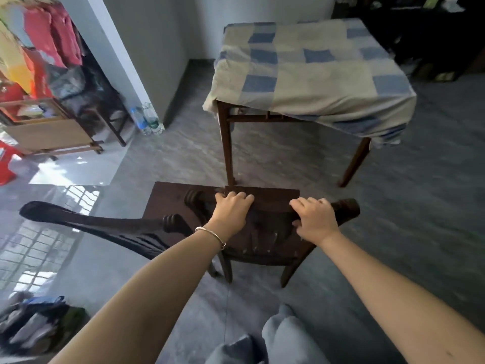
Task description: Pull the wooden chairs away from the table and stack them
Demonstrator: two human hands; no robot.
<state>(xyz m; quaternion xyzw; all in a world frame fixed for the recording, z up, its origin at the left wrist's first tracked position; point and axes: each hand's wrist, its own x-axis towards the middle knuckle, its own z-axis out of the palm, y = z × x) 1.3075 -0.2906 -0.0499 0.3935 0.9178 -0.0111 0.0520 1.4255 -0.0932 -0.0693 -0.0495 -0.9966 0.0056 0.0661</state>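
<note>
Just short of the cloth-covered table (309, 72), you have both hands wrapped over the top rail of a dark wooden chair (265, 240): your left hand (231, 210) near the rail's middle, your right hand (313, 219) toward its right end, each closed on the wood. A second chair (105, 228) stands touching it on the left, its curved back overlapping the first. Judging by this, you are placing or lifting the chair for stacking; keep your grip even and raise it level so the legs clear the neighbour's seat. Whether the chairs are already nested is hard to tell, because your arms hide the seat's near edge.
</note>
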